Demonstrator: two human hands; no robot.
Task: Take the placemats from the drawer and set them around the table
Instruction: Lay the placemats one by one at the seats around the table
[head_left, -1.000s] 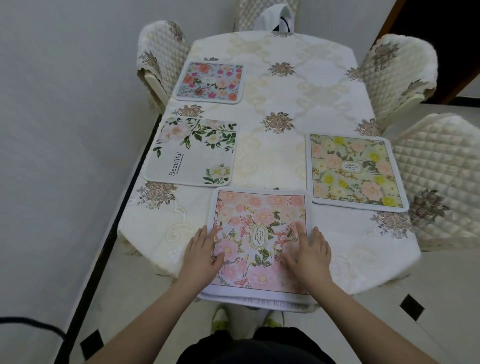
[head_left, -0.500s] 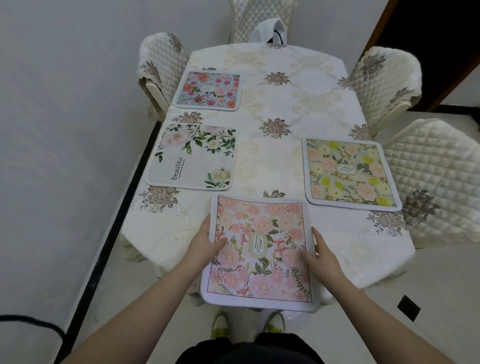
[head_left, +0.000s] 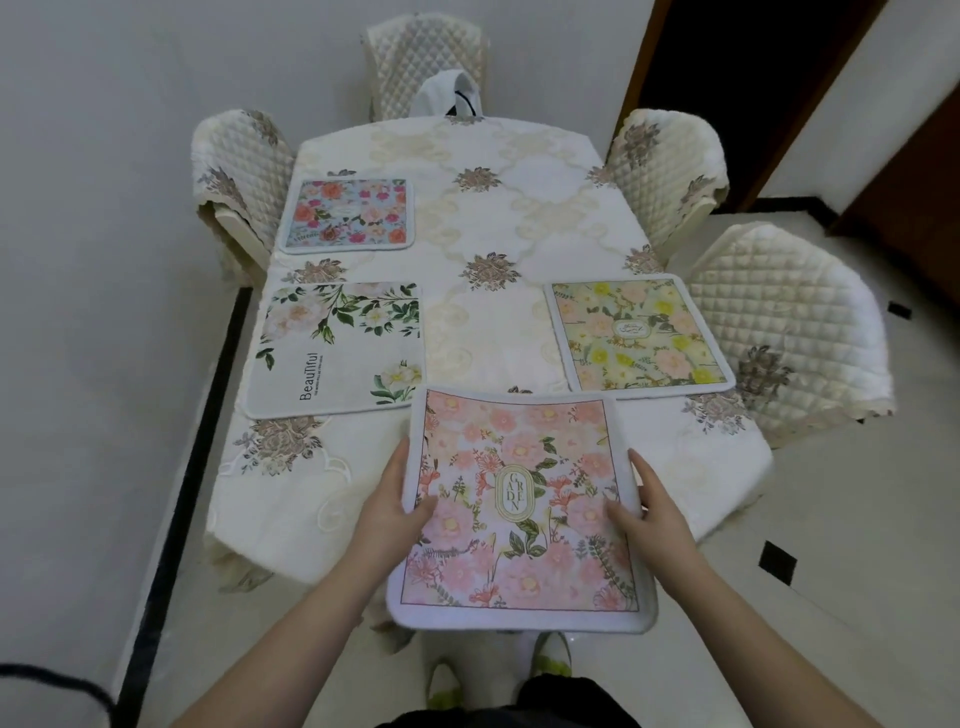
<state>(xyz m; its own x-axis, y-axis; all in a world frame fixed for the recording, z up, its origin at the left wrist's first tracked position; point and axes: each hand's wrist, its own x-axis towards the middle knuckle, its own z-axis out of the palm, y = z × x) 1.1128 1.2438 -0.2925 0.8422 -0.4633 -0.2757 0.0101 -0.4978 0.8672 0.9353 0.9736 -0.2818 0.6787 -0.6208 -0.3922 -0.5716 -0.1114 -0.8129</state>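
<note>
A pink floral placemat marked "GARDEN" is lifted at the table's near end, its near half past the table edge. My left hand grips its left edge, thumb on top. My right hand grips its right edge the same way. Three other placemats lie flat on the table: a white one with green leaves at the near left, a blue-and-red floral one at the far left, and a yellow floral one at the right.
Quilted cream chairs surround the table: one at the far left, one at the far end, two on the right. A white wall runs close along the left. A dark doorway is at the far right.
Both hands went from pressing flat on the pink placemat to gripping its side edges. The mat has come up off the table and toward me.
</note>
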